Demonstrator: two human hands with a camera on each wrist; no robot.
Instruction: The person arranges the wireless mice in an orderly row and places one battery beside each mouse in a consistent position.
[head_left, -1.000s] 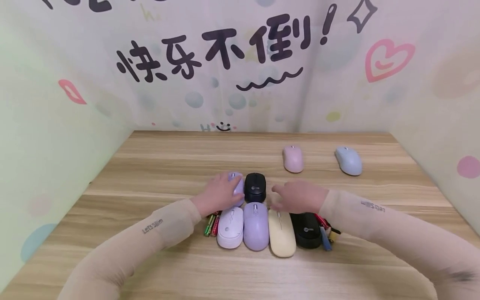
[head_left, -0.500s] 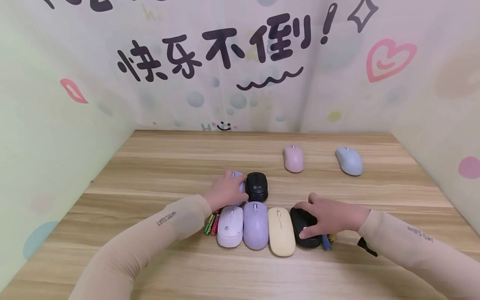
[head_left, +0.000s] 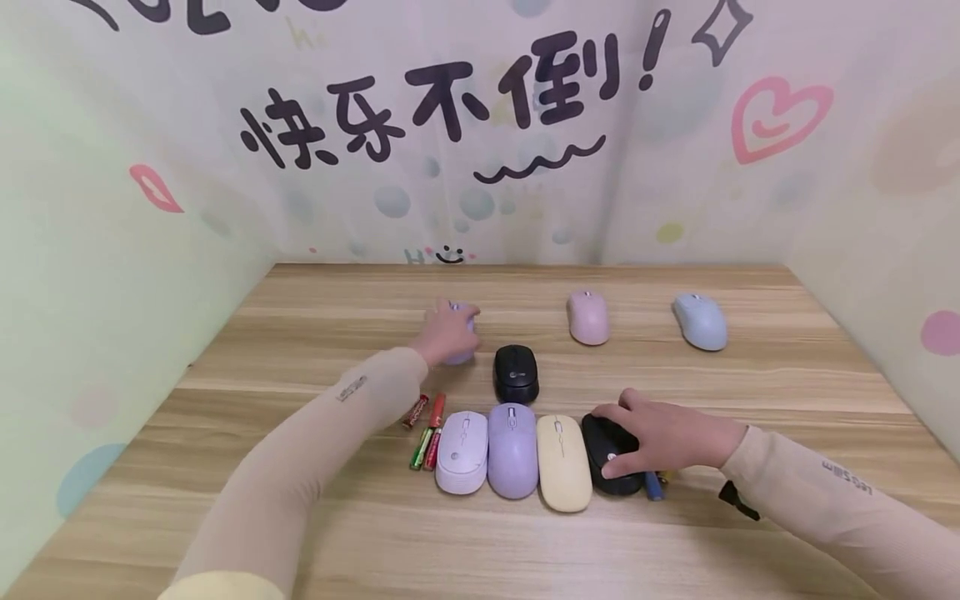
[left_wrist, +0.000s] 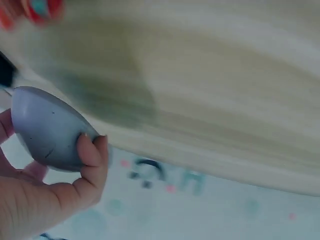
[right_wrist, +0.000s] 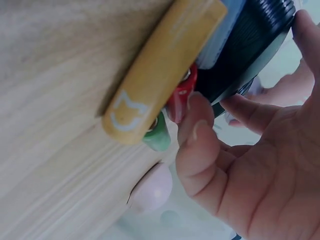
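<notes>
As your left hand (head_left: 444, 335) curls over the pale purple, rounded plastic mouse (left_wrist: 50, 132) just left of centre in the head view, your fingers and thumb pinch its sides, probably because the smooth dome offers little grip on top; whether it touches the pale wood-grain table (head_left: 360, 533) you cannot tell. Right of centre and lower, your right hand (head_left: 667, 432) holds the low black plastic mouse (head_left: 598, 442), thumb toward the near end and fingers toward the far end, a span that would suit its length. That mouse ends a side-by-side row, after a ridged white mouse (head_left: 461, 454), a larger lilac mouse (head_left: 513, 454) and a flat cream mouse (head_left: 565, 465), seemingly set close to keep them compact. Slim red and green batteries (head_left: 425, 448) lie beside the row's left end; a yellow cylindrical battery (right_wrist: 165, 70) lies near your right fingers. A small black mouse (head_left: 516, 375) sits above the row; a pink mouse (head_left: 588, 318) and a light blue mouse (head_left: 700, 322) rest farther, upper right.
</notes>
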